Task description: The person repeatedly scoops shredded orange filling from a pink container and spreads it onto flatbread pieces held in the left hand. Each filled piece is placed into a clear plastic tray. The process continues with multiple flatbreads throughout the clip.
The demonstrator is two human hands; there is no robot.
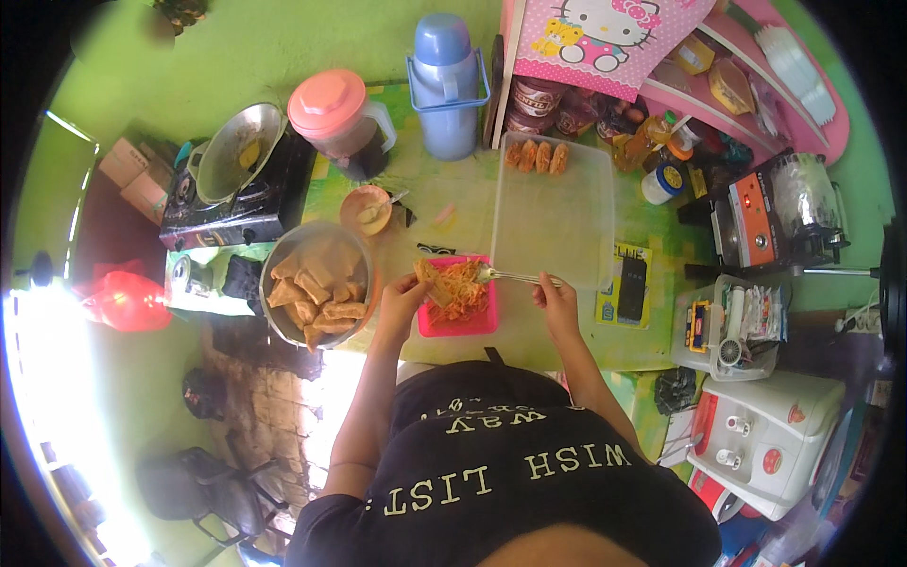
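Note:
My left hand (401, 300) pinches a piece of fried tofu (430, 280) over the left side of a bright pink tray (458, 330). Orange shredded vegetable filling (463, 299) is heaped in that tray. From the right, my right hand (555, 295) grips the end of a metal spoon (520, 277); its head rests at the top of the shreds, partly hidden. Left of my left hand, a large round tub (274, 248) is full of fried tofu pieces (317, 283). Several stuffed tofu pieces (537, 157) stand along the far end of a clear plastic box (553, 222).
A small bowl (366, 210) with pale paste, a pink-lidded jug (330, 118) and a blue flask (446, 94) stand behind. A pan (241, 151) sits on a stove at left. A dark phone (631, 290), jars and a crate (727, 326) are at right.

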